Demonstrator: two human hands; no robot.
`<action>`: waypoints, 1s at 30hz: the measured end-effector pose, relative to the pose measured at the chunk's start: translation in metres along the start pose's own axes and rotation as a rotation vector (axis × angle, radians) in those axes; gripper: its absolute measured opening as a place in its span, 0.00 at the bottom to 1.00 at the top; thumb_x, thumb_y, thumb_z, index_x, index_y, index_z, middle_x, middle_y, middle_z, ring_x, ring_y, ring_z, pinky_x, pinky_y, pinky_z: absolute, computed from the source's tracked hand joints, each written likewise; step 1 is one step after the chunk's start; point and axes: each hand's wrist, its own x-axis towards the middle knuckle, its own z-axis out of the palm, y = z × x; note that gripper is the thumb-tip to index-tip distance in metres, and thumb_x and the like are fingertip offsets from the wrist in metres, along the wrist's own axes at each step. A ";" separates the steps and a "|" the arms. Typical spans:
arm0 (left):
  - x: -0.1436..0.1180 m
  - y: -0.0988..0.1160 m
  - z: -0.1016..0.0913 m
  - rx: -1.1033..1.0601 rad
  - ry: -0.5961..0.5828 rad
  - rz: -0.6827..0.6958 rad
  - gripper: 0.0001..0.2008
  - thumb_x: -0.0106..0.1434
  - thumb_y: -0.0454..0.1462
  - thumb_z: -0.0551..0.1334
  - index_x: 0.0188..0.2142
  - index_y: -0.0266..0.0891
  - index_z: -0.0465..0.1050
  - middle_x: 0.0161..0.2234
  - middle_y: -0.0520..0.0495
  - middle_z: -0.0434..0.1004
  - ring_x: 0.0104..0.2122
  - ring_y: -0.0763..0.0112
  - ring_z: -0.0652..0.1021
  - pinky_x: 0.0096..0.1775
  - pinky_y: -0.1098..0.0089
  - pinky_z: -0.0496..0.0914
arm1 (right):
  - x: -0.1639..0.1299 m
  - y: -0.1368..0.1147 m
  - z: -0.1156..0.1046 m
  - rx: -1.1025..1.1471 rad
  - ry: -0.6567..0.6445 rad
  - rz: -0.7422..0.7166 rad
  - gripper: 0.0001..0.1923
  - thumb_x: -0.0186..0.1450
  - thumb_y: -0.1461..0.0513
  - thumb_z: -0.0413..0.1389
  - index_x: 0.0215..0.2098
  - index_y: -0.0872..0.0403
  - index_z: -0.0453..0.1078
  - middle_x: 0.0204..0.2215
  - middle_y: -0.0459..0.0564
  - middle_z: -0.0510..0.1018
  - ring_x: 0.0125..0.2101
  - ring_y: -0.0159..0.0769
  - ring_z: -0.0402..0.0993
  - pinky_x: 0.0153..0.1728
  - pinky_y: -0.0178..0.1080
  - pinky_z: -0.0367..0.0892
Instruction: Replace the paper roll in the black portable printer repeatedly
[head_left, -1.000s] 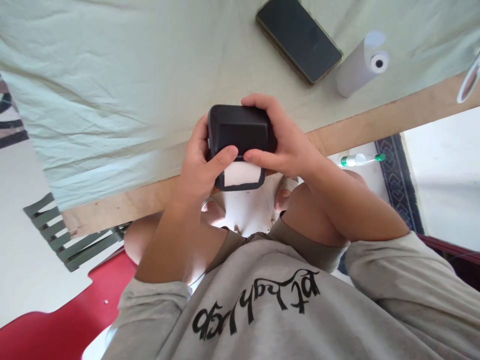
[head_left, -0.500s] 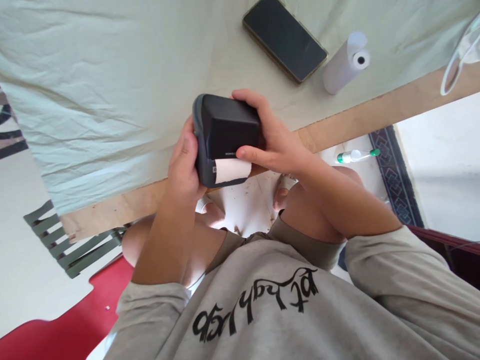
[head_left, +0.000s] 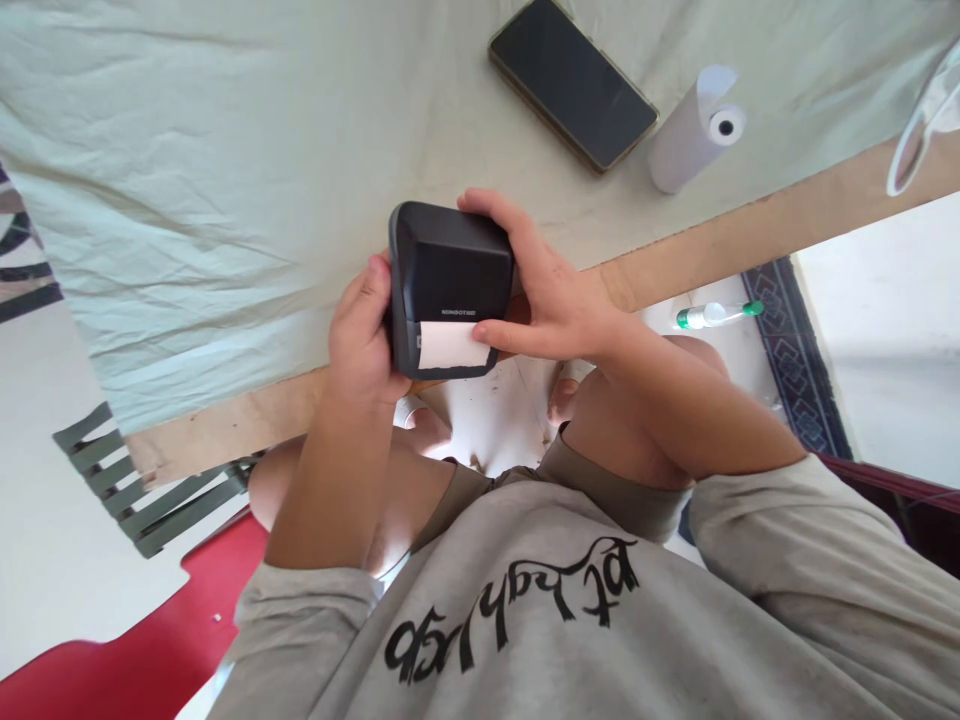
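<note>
Chair (head_left: 165,625), red: far left of the printer, on its near side.
Slats (head_left: 135,480), green: left of the printer, below table height.
Cloth (head_left: 187,180), pale green, creased: covers the table left of the printer and beyond it.
Left hand (head_left: 361,335): closed round the printer's left side, thumb upright along it; fingertips hidden.
Printer (head_left: 459,262), black, lettered NIIMBOT: one, between both hands, at the table's near edge; whether it touches the table cannot be told.
Strip (head_left: 448,346), white paper, uneven near edge: lies on the printer's near end.
Right hand (head_left: 559,300): spread in a grip across the printer's right side, forefinger at its far edge, thumb on the strip's right corner. Step in hand, as judged: steadying the printer while minding the strip. Next move, as judged, calls for a firm left hold and a light right thumb, so that the strip is not creased or dragged askew.
Phone (head_left: 574,85), dark-faced: beyond the printer, to its right, apart from it.
Roll (head_left: 682,150), white, outer end loose: right of the printer, just beside the phone.
Bottle (head_left: 709,316), green-capped: right of the printer, past the table edge.
</note>
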 end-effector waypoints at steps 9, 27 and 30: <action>-0.003 0.005 0.008 -0.018 -0.020 -0.022 0.23 0.66 0.57 0.57 0.43 0.43 0.77 0.43 0.46 0.82 0.56 0.50 0.76 0.48 0.54 0.73 | -0.001 -0.001 -0.003 -0.074 0.158 0.011 0.42 0.58 0.39 0.60 0.63 0.49 0.57 0.62 0.58 0.64 0.64 0.51 0.60 0.64 0.54 0.65; -0.009 0.001 0.008 0.110 -0.106 0.095 0.18 0.63 0.51 0.64 0.44 0.41 0.78 0.28 0.49 0.75 0.23 0.69 0.74 0.30 0.65 0.70 | 0.003 -0.025 -0.004 -0.485 0.274 0.147 0.14 0.71 0.57 0.48 0.41 0.51 0.74 0.44 0.47 0.81 0.37 0.36 0.76 0.36 0.40 0.69; -0.009 0.000 0.007 0.100 -0.137 0.124 0.18 0.65 0.50 0.62 0.43 0.39 0.78 0.26 0.49 0.73 0.19 0.73 0.70 0.24 0.67 0.67 | 0.002 -0.035 -0.005 -0.640 0.198 0.196 0.17 0.72 0.56 0.46 0.37 0.51 0.76 0.45 0.46 0.81 0.35 0.36 0.75 0.29 0.38 0.64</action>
